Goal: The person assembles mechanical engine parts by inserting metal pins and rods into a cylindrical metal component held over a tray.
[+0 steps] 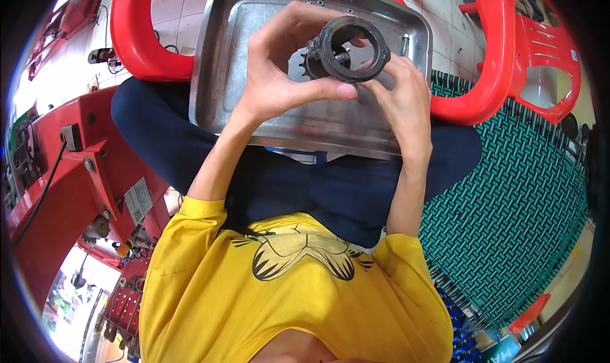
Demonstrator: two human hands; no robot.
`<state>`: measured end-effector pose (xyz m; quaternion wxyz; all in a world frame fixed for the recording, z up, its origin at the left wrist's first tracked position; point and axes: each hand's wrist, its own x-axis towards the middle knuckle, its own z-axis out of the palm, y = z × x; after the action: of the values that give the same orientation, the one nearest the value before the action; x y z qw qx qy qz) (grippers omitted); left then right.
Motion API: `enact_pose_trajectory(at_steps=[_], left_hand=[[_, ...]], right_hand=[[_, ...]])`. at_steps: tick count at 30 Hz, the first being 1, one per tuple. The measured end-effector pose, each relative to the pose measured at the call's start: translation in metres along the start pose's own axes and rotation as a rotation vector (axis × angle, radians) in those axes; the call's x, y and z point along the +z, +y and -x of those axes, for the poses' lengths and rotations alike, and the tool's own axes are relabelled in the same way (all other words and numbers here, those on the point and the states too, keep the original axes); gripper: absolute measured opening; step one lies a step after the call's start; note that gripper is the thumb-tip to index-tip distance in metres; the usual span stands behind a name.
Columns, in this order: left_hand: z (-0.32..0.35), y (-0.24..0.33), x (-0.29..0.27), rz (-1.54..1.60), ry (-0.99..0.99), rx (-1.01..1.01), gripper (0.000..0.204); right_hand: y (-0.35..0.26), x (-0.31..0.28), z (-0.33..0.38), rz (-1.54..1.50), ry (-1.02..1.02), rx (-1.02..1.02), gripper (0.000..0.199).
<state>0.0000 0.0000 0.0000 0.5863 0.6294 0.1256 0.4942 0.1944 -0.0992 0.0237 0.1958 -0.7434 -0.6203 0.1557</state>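
Currently, the left hand and right hand both grasp a dark, ring-shaped metal sprocket part above a rectangular stainless steel tray resting on the lap. Red plastic chairs, a green woven mat and a tiled floor surround it.

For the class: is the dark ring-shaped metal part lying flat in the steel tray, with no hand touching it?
No: the dark ring part is held up above the steel tray, gripped by the left hand and the right hand.
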Motion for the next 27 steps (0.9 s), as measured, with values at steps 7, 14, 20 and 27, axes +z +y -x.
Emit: enact_pose_trajectory(at_steps=[7,14,20,27], left_hand=[[-0.0005,0.0000,0.0013,-0.008,-0.004,0.011,0.072],[-0.0012,-0.0021,0.0006,-0.018,-0.006,0.020,0.071],[-0.0004,-0.0035,0.0008,0.013,0.000,0.015,0.072],[0.0006,0.0005,0.0003,-0.129,-0.073,-0.032,0.083]], right_hand=[[-0.0031,-0.0037,0.0011,0.069,0.003,0.035,0.016],[-0.0019,-0.0029,0.0001,0.027,0.006,0.033,0.018],[-0.0033,-0.0022,-0.0005,-0.005,0.021,0.036,0.019],[-0.0024,-0.0008,-0.0038,-0.237,0.051,-0.014,0.026]])
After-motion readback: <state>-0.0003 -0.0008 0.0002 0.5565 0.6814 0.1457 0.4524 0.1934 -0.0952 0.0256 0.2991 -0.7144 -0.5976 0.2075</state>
